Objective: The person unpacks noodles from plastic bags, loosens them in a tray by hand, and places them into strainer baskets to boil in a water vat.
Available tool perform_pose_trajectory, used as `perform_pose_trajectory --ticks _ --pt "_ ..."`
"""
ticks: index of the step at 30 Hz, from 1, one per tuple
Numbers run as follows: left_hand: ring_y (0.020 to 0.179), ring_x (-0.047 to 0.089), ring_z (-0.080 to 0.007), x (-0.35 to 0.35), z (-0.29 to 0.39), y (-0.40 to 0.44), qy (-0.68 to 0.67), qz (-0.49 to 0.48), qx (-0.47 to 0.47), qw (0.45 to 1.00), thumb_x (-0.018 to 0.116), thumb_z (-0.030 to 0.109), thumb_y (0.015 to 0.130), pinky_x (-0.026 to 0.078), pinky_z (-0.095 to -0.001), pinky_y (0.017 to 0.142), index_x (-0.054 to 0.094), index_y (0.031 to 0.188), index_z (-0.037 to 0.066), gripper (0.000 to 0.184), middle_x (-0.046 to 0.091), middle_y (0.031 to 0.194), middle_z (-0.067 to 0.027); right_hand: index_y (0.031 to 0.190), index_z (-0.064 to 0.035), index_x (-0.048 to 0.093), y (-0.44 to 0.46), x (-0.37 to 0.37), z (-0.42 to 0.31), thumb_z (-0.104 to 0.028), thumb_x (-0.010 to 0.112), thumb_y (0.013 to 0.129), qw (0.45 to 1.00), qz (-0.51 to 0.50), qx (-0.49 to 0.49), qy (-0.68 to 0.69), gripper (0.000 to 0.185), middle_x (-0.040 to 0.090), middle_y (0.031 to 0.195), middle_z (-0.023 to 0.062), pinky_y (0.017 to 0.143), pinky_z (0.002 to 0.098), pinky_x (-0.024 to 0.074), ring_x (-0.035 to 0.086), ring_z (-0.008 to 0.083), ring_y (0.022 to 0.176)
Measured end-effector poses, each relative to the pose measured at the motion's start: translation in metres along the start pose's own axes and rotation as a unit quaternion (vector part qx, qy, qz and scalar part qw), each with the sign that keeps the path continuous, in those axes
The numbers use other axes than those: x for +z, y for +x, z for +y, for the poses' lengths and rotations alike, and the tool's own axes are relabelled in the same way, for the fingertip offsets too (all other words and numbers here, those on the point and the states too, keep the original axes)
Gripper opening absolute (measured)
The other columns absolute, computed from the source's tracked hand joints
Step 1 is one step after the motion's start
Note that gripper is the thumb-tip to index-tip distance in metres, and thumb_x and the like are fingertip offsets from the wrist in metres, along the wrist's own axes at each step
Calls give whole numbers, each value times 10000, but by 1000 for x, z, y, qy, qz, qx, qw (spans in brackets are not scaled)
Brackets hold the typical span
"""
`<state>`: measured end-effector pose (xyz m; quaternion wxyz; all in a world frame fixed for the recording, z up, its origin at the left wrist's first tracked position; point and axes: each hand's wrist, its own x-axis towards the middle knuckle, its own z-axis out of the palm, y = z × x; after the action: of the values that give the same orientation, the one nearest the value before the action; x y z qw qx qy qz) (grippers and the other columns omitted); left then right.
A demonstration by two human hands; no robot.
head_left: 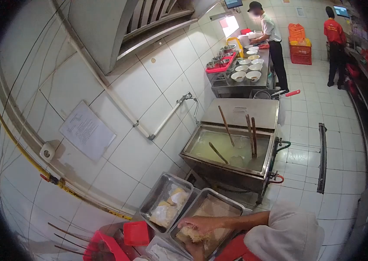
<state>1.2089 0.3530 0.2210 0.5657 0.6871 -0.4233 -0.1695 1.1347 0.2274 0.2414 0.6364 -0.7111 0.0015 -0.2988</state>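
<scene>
My right hand (203,223), reaching in from the right under a grey sleeve, curls over a clump of pale yellow noodles (198,236). From the bottom edge, my left hand (195,249) reaches up against the same clump, its fingers partly hidden by the strands. Both hands are over a metal tray (239,209) whose bottom looks dusted with flour. Beside it, a second metal tray (189,182) holds several yellowish noodle portions (165,209) with white patches on them.
A red square container (136,233) and a red basket (101,248) stand at lower left. Ahead is a boiler vat (187,153) of cloudy liquid with several sticks in it. Bowls (238,76) cover a far counter, where a person (274,37) works. Another person (334,35) stands far right.
</scene>
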Motion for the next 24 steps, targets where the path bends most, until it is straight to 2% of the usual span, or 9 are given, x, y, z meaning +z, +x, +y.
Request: perform_pose_trajectory --ticks 1,3,7,10,13,15,17,21,24 --pt "1001 537 -241 -4 8 4 10 12 20 1000 749 54 635 450 -324 837 456 1194 -20 635 532 1114 -142 1212 -39 438 -5 -3 10 -88 562 751 1000 -1 3 2 480 540 1112 190 873 390 428 523 324 1074" --pt "1055 519 -244 -27 17 17 -105 -79 -125 983 736 38 646 439 -337 875 437 1235 -22 663 515 1156 -151 1207 -56 443 -18 -9 30 -59 541 760 942 -118 105 -297 457 532 1107 164 868 381 426 516 303 1073" --pt "1018 540 -239 -4 -1 0 -17 -82 -88 993 721 25 659 445 -333 858 456 1205 -22 609 535 1129 -145 1266 -62 414 -6 1 -2 -16 557 712 975 -76 98 -187 575 524 1163 164 891 381 416 509 311 1096" --pt "989 550 -230 17 -3 -4 -141 87 -57 985 726 53 666 457 -327 820 463 1193 -22 594 543 1119 -143 1271 -64 414 1 1 -1 -14 560 697 998 -28 -13 -59 594 507 1185 187 886 401 417 499 346 1092" --pt "1034 519 -214 -30 -23 9 -80 -72 -118 987 720 63 672 438 -311 848 441 1227 -15 626 515 1165 -141 1175 -25 450 -19 -2 20 -77 576 716 982 -37 -33 -184 479 545 1080 158 880 386 410 519 309 1037" --pt "1053 504 -221 -33 -33 12 -112 -68 -76 988 719 106 691 422 -320 876 441 1230 -18 618 510 1185 -142 1190 -27 443 -20 -13 -10 -41 586 690 942 -161 199 -218 520 519 1133 146 895 379 402 502 302 1073" --pt "1046 506 -227 -14 -70 1 -131 -81 -53 987 716 98 686 412 -324 889 439 1226 -22 618 517 1167 -141 1188 -20 443 -10 -3 -2 -56 612 678 973 -104 126 -164 538 515 1132 159 897 379 405 504 308 1067" --pt "1054 505 -245 -10 -17 -4 -130 -34 -25 991 726 115 668 397 -336 912 425 1235 -31 659 517 1159 -153 1195 -18 446 -2 4 -12 -86 662 664 999 2 4 -37 578 532 1106 185 899 385 411 521 323 1047" --pt "1095 489 -252 -34 -29 6 -28 -51 -109 992 744 135 650 374 -334 947 407 1258 -28 713 497 1193 -167 1176 -15 474 -24 -7 11 -45 594 665 963 -89 137 -214 526 534 1149 180 885 371 424 538 301 1050"
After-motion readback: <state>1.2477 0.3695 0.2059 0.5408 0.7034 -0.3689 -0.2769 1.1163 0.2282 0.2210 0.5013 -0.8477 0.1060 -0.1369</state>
